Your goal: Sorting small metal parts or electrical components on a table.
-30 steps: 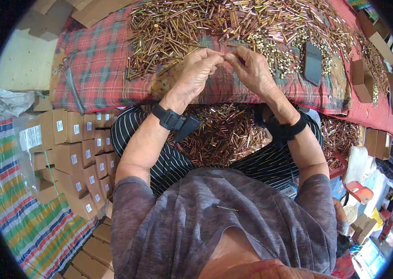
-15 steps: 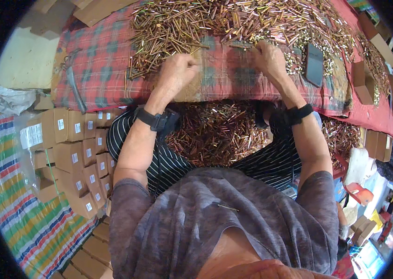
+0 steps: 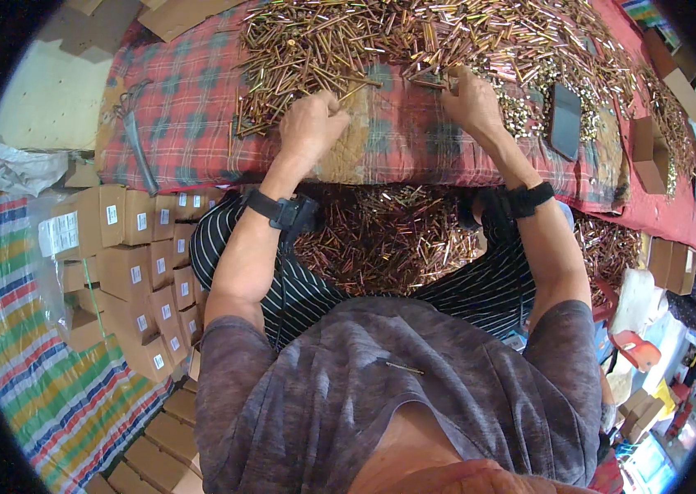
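A heap of thin, coppery metal pins (image 3: 323, 49) covers the far part of the plaid-covered bench (image 3: 183, 123), directly ahead of both hands. The left hand (image 3: 313, 128) is over the near edge of that heap, fingers curled; its grip looks narrow, but I cannot tell whether anything is in it. One loose pin (image 3: 364, 81) lies just beyond its fingertips. The right hand (image 3: 473, 103) is near the pins too, with a darker pin (image 3: 429, 84) just beside its fingertips; whether its grip holds that pin I cannot tell.

Small pale metal pieces (image 3: 521, 115) are scattered to the right of the right hand, and a black phone (image 3: 565, 123) lies among them, covering part of that patch. Farther right, a small carton (image 3: 650, 156) stands by the red cloth (image 3: 669, 214). Well to the left lies a tool with a long dark handle (image 3: 140, 152), clear of the heap.

More pins (image 3: 389, 247) fill the space between the knees. Stacked cardboard boxes (image 3: 126, 276) with white labels crowd the person's left, beside a striped sheet (image 3: 10, 329) and a whitish plastic bag (image 3: 23, 173)
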The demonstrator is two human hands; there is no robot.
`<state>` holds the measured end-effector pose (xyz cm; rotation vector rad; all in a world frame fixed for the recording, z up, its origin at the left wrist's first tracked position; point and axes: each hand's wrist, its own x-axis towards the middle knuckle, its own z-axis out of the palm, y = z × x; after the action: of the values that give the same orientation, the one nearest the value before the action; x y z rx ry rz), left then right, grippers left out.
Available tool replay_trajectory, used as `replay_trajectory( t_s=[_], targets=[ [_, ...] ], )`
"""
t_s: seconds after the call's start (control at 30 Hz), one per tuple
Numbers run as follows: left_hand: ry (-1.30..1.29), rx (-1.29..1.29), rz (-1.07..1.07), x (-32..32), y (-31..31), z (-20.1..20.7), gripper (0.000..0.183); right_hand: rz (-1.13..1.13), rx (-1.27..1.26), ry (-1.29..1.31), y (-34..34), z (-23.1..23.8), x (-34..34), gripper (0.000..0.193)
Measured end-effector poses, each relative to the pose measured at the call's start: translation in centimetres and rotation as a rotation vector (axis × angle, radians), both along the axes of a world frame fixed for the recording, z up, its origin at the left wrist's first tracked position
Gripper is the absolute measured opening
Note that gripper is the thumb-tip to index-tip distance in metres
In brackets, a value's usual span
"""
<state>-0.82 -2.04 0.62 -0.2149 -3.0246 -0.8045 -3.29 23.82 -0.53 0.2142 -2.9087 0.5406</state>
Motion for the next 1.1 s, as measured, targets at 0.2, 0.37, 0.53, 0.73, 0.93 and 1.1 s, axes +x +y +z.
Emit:
replay_trajectory(
  t_s=[0.2, 0.37, 0.53, 0.73, 0.93, 1.1],
  targets=[
    [-0.543, 1.436, 0.049, 0.0, 1.7, 0.0, 0.008, 0.056, -1.402, -0.453, -1.7, 1.0, 1.1, 0.035],
    [-0.524, 1.567, 0.058, 0.0, 3.1, -0.2, 0.007, -0.052, -1.554, -0.39, -3.2, 2.5, 2.8, 0.037],
    [-0.508, 1.609, 0.075, 0.4, 3.8, 0.1, 0.007, -0.156, -1.625, -0.329, -3.5, 2.4, 3.5, 0.032],
    [-0.463, 1.596, 0.031, 0.6, 4.2, -0.5, 0.007, -0.155, -1.719, -0.313, -4.1, 2.3, 4.1, 0.027],
    [-0.541, 1.571, -0.01, 1.3, 5.2, -0.9, 0.013, -0.129, -1.574, -0.323, -5.2, 1.7, 4.8, 0.017],
    [-0.68, 1.362, 0.023, 1.4, 4.6, -1.8, 0.019, 0.001, -1.067, -0.343, -4.0, -0.3, 4.3, 0.02]
  ],
)
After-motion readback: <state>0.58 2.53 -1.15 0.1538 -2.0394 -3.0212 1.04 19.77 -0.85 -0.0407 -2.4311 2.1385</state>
